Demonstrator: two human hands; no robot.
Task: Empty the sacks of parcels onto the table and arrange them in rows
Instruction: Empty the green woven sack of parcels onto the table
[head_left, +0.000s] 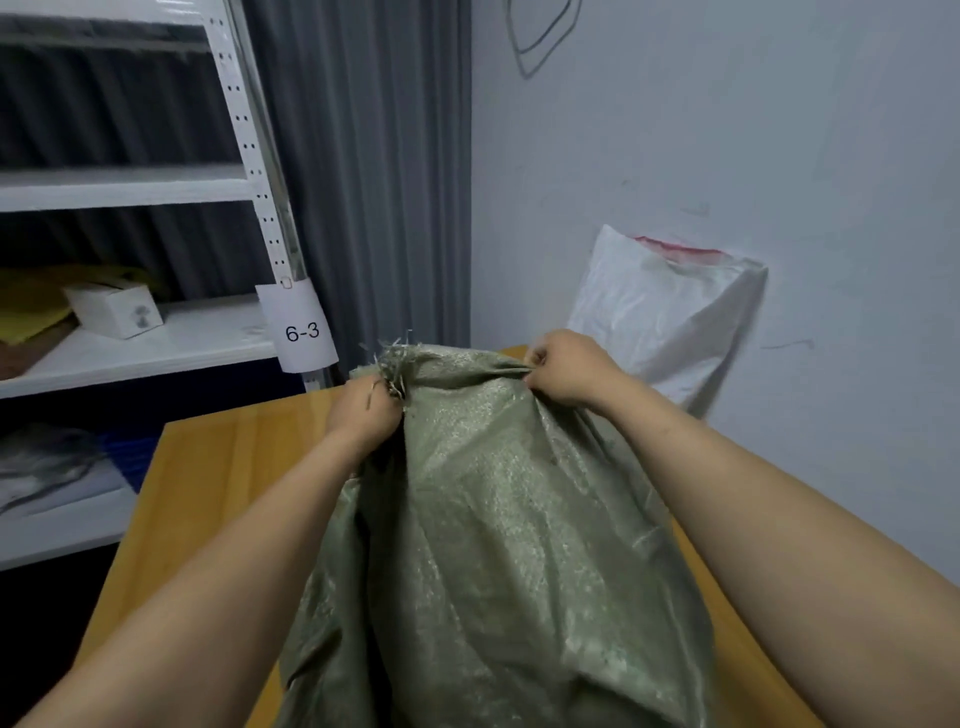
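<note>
Green woven sack (493, 519) fills mid-table. Bare wooden table (208, 467) open leftward. White sack (665, 322) blocks the far right corner

Person is working w/ bare arms: L forearm (249, 545) & R forearm (753, 493) are showing uncovered right to the frame edge. L hand (363, 415) & R hand (566, 369) are going bare too. R forearm is showing a tiny dark speck nr the wrist.

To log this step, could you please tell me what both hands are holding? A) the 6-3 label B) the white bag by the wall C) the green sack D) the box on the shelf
C: the left hand and right hand each grip bunched fabric at the raised end of the green sack over the table.
</note>
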